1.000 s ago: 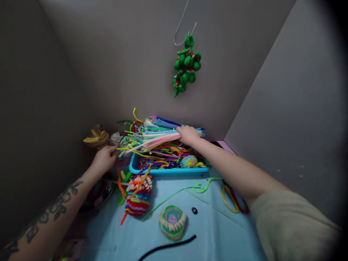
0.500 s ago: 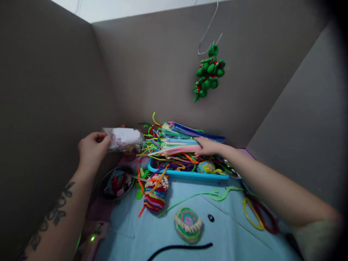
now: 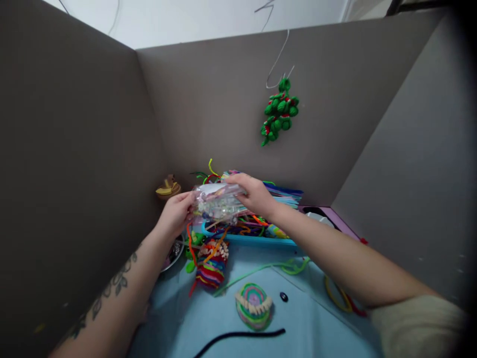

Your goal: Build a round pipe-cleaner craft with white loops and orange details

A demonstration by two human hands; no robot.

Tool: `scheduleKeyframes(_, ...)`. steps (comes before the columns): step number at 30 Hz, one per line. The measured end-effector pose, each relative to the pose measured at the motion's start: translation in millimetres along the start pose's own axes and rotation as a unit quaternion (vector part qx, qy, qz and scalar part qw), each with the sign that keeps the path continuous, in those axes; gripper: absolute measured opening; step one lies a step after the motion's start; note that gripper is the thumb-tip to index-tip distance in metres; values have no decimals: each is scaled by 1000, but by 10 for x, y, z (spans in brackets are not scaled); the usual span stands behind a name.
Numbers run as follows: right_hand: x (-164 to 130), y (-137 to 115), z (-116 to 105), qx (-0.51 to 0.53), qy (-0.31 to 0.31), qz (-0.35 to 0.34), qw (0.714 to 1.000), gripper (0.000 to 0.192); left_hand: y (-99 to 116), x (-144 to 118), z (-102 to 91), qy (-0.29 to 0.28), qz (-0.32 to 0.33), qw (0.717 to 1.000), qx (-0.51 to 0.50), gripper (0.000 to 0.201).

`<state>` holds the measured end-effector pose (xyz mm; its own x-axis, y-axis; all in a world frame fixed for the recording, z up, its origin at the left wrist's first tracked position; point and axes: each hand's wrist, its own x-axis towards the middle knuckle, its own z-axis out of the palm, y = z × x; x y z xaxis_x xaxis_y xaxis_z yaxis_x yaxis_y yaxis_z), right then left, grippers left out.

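Plastic bag (image 3: 219, 203) over tray (image 3: 257, 241); left hand (image 3: 178, 210) pinching one end, right hand (image 3: 253, 193) clamped on the other. Striped pouch (image 3: 210, 271) before tray.

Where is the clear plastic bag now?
The bag is left of centre in the head view, held between the left hand and right hand, near the blue tray.

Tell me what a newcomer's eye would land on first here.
Most likely the knobbly bright-green ornament with red and white touches, hanging from a bent wire against the grey back panel. Next, the shiny transparent plastic bag, held between the left hand and right hand at the blue plastic tray. Nearer, the round piece with green and pink rings lies on the light-blue cloth.
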<state>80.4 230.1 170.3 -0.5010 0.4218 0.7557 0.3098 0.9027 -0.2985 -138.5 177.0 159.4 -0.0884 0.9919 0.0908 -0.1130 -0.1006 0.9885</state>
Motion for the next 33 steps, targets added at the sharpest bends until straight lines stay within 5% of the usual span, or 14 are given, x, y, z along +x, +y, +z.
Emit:
scheduleKeyframes(2, -17, 71, 18, 16, 37, 77, 996, 16, -27, -28, 27, 6, 1, 1000, 17, 34)
scheduleKeyframes(6, -83, 199, 69, 75, 86, 254, 960, 36, -72, -49, 16, -8, 26, 995, 93, 50)
scheduleKeyframes(10, -109, 367, 72, 141, 108, 339, 924, 40, -108, -2, -83, 10, 56, 987, 150, 45)
scheduleKeyframes(18, -102, 608, 70, 231, 175, 429, 856, 33, -150, 134, -469, 95, 97, 978, 159, 33)
scheduleKeyframes(23, -18, 554, 197, 346, 191, 487, 779, 39, -188, 170, -590, 131, 80, 982, 106, 25)
scheduleKeyframes(29, 13, 701, 123, 390, 303, 528, 691, 37, -86, 251, -818, 172, 38, 984, -29, 32)
scheduleKeyframes(33, -96, 805, 86, 396, 333, 525, 676, 34, -29, 280, -859, 186, 46, 981, -35, 36)
